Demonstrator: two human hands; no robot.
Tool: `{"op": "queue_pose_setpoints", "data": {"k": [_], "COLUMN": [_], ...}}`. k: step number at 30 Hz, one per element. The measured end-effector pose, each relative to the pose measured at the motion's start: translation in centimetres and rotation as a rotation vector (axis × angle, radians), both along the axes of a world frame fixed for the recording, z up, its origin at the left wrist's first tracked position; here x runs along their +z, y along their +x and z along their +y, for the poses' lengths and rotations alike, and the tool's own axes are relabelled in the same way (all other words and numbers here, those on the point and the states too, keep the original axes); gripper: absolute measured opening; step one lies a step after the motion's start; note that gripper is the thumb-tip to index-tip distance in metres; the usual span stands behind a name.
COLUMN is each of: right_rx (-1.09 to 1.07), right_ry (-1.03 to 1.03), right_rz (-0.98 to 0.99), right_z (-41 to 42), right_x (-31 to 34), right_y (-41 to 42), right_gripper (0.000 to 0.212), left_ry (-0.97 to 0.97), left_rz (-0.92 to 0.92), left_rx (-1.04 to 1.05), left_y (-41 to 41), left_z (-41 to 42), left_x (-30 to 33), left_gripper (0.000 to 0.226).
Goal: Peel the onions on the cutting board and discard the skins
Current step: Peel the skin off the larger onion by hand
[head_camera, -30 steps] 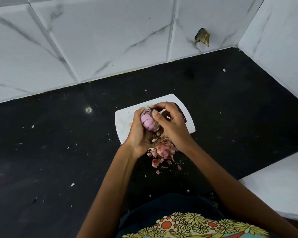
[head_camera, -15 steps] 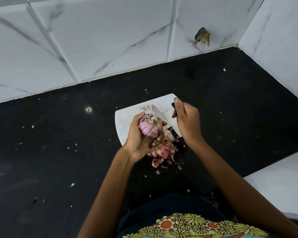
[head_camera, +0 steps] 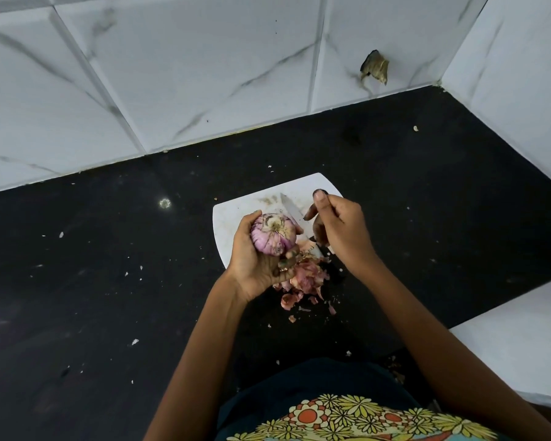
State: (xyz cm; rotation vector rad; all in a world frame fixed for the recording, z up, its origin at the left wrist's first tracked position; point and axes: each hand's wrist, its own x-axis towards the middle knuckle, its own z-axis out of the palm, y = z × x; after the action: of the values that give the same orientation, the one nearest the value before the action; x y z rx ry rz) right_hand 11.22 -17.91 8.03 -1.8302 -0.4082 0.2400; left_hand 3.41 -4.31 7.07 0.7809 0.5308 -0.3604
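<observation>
Left hand [head_camera: 252,265] palm-up, fingers curled round onion [head_camera: 273,233], right hand [head_camera: 337,227] at its 3 o'clock, fingers curled, holding nothing visible, above cutting board [head_camera: 236,214]

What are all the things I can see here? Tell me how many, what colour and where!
onion: one, purple, held above the cutting board
cutting board: one, white, on the countertop
knife: one, pale blade, dark handle, lying on the board
onion skins: a pile, pink, at the board's near edge
countertop: one, black, speckled with scraps
wall tiles: white, marbled, behind
left hand: grips the onion
right hand: above the knife, fingers curled
</observation>
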Motion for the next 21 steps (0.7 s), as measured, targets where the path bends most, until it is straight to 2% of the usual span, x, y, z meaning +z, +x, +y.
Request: {"op": "queue_pose_setpoints", "data": {"k": [3, 7, 10, 14, 21], "right_rx": [0.234, 0.457, 0.479, 0.498, 0.468], "right_ry": [0.008, -0.094, -0.114, -0.083, -0.081], "right_rz": [0.074, 0.019, -0.016, 0.018, 0.06], "right_z": [-0.4, -0.5, -0.3, -0.2, 0.1], "right_x": [0.9, 1.9, 2.6, 3.0, 2.9], "right_y": [0.3, 0.7, 0.7, 0.9, 0.9], "right_gripper": [0.014, 0.036, 0.036, 0.022, 0.005], "left_ry": [-0.045, -0.051, -0.056, 0.025, 0.075], "left_rz": [0.002, -0.012, -0.004, -0.028, -0.002], "left_rx": [0.001, -0.041, -0.079, -0.137, -0.173], "left_y": [-0.1, -0.1, -0.2, -0.4, -0.5], "left_z": [0.2, 0.6, 1.0, 1.2, 1.1], "left_x": [-0.1, 0.0, 0.2, 0.3, 0.4], "left_gripper": [0.07, 0.073, 0.065, 0.057, 0.062]}}
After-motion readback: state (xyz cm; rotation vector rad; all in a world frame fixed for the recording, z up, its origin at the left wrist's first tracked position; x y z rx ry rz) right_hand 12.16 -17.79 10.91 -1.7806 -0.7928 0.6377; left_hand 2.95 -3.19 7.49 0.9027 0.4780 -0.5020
